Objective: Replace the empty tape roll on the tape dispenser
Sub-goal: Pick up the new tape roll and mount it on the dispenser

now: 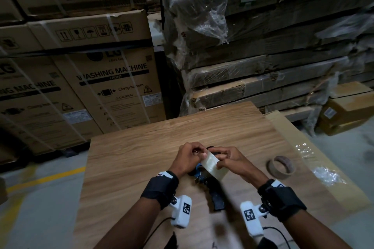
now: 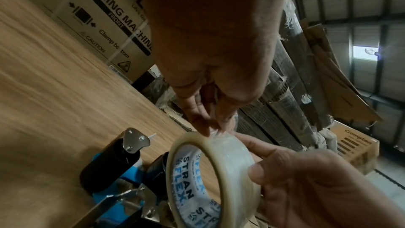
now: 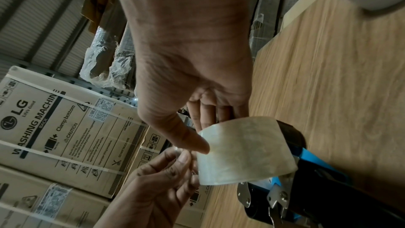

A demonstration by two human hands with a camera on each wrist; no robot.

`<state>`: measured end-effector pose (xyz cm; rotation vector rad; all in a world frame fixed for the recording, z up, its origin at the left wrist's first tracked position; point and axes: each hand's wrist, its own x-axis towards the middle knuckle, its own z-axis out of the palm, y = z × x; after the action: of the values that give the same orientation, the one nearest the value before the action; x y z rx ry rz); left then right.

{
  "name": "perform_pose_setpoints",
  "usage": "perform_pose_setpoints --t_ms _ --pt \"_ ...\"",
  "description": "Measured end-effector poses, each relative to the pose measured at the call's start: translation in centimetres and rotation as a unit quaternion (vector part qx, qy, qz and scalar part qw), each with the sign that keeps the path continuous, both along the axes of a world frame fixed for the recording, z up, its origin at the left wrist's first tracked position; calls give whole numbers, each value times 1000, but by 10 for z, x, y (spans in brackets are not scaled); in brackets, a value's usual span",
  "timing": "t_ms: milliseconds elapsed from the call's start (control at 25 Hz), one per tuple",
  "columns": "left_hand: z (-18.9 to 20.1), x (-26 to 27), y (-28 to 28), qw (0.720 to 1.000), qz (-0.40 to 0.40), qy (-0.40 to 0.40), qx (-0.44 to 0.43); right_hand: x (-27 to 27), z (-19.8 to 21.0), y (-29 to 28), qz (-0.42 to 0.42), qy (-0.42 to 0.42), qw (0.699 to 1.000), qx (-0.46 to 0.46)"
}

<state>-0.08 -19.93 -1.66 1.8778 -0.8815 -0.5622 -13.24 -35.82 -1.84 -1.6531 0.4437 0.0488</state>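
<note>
While the new roll is held on edge just above the dispenser on the table, the right hand grips its rim and the left hand pinches its loose end at the roll's far-left top; the empty core lies well apart, right.

Both forearms are bare. Each wrist wears a wide black wrist strap, the left and the right, with a small white tag with dark marks at the hand-side edge. A white camera housing hangs beneath each strap, the left and the right, on a short mount with a round metal fitting. Each housing bears a square black-and-white coded marker. A thin black cable leaves each housing toward the body.
</note>
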Motion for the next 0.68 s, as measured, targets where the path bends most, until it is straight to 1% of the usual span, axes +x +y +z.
perform_pose_setpoints --t_ms 40,80,160,240,320,440,600,680 --pt "0 0 0 1000 -1 10 -2 1 -1 -2 8 4 1000 -4" --pt "0 1 1 999 -11 40 -6 1 -1 -3 16 8 1000 -5" --pt "0 1 3 992 -34 121 -13 -1 0 -7 34 13 999 -5" --pt "0 3 6 981 -39 190 -14 -2 0 -9 53 18 998 -6" --pt "0 4 8 973 -38 225 -18 -2 0 -11 64 20 998 -2" --pt "-1 4 9 973 -37 227 -26 -2 -2 -14 53 11 998 -10" --pt "-1 5 7 971 -39 229 -56 3 -6 -21 92 55 994 -13" --pt "-2 11 6 976 -13 210 -52 9 -13 -28 63 46 996 -43"
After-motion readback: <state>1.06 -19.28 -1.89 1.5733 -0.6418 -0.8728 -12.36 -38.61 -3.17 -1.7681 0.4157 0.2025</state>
